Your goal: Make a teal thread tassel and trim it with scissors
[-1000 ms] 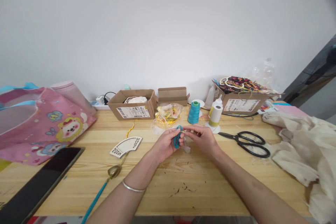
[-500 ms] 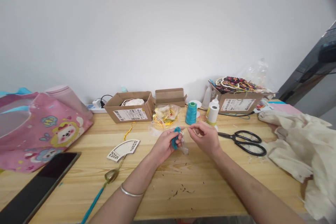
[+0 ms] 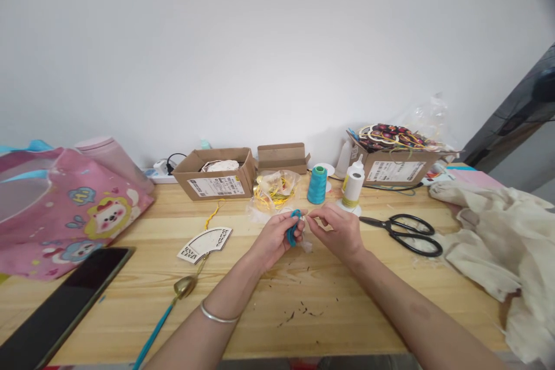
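My left hand is closed on a small bundle of teal thread, held upright between thumb and fingers. Just to its right, my right hand pinches thumb against forefinger, close to the bundle. A thin yellowish cord seems to run from the bundle to those fingertips, though it is too fine to make out fully. Below the fingers hangs a pale, see-through scrap. A teal thread cone stands behind the hands, with a white bottle beside it. Black-handled scissors lie to the right.
At left, a fan-shaped wooden piece joins a gold bell-like cap and teal tassel; a phone and pink bag lie beyond. Cardboard boxes line the wall. Cream cloth covers the right side. Dark scraps dot the table.
My right fingertips have come a little closer to the teal bundle, shortening the span of cord between the hands. The whole view has shifted slightly; the left hand keeps its hold.
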Available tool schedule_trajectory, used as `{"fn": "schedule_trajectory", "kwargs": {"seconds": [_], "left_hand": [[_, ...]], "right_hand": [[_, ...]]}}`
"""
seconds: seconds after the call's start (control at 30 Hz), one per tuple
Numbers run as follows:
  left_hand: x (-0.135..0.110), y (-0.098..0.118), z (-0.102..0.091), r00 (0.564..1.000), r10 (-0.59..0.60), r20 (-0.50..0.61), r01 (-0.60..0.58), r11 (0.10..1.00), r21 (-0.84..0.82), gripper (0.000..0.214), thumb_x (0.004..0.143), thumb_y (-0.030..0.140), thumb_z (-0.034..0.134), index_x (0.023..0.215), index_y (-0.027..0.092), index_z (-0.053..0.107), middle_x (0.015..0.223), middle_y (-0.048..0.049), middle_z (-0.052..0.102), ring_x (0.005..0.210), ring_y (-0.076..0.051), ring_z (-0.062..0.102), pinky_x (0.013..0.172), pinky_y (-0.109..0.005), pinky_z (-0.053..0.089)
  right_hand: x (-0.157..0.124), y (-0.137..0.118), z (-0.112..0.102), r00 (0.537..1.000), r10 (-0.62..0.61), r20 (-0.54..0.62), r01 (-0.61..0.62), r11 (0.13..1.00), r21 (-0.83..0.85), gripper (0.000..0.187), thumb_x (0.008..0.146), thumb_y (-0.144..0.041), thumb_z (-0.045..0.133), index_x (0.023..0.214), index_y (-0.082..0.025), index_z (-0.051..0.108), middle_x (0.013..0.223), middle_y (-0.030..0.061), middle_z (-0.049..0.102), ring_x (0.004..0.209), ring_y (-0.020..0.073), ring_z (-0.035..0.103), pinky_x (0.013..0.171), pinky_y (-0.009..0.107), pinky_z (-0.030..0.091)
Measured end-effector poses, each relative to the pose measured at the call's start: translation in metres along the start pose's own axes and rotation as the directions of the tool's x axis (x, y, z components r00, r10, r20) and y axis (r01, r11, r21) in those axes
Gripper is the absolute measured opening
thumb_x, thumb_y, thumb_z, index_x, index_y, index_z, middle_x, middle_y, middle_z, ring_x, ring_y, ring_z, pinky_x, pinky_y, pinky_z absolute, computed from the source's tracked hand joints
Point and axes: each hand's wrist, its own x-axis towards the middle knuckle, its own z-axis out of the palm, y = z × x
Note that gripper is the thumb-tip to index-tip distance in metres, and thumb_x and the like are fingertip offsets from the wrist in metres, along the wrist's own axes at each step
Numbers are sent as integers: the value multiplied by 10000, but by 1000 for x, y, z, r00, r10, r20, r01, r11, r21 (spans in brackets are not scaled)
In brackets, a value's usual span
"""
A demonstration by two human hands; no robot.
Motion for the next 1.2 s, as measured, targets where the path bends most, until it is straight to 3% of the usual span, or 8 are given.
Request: {"fn": "schedule_trajectory", "kwargs": {"seconds": [0.53, 0.9, 1.07, 1.2], "left_hand": [[0, -1, 1, 1000, -11, 14, 11, 1000, 15, 147, 701, 241, 589, 655, 107, 550, 588, 17, 485, 502, -41, 409, 514, -186, 357], [-2, -1, 5, 995, 96, 22, -99, 981, 169, 167, 740, 301, 532, 693, 140, 530, 562, 39, 452, 498, -49, 385, 512, -194, 323], [-1, -2, 4, 996, 89, 31, -94, 967, 236, 169, 758, 315, 496, 727, 150, 514, 574, 39, 459, 508, -55, 385, 523, -207, 311], [-1, -3, 4, 994, 97, 57, -109, 954, 281, 164, 774, 298, 469, 718, 147, 500, 570, 35, 463, 513, -59, 389, 529, -215, 301]], "right_hand": [[0, 0, 3, 997, -41, 67, 46, 996, -76, 169, 760, -240, 516, 655, -186, 638, 541, -12, 566, 471, 56, 474, 438, 173, 300], [-1, 2, 2, 988, 79, 136, -85, 996, 37, 183, 776, -277, 496, 778, -185, 654, 596, 3, 583, 518, 80, 500, 480, 182, 343], [-1, 5, 4, 954, 236, 184, -250, 967, 58, 226, 803, -318, 465, 830, -168, 631, 557, 3, 591, 504, 96, 519, 475, 190, 355], [-1, 7, 4, 941, 244, 234, -265, 962, 60, 257, 830, -323, 418, 867, -180, 629, 668, 21, 652, 563, 111, 570, 508, 194, 386]]}}
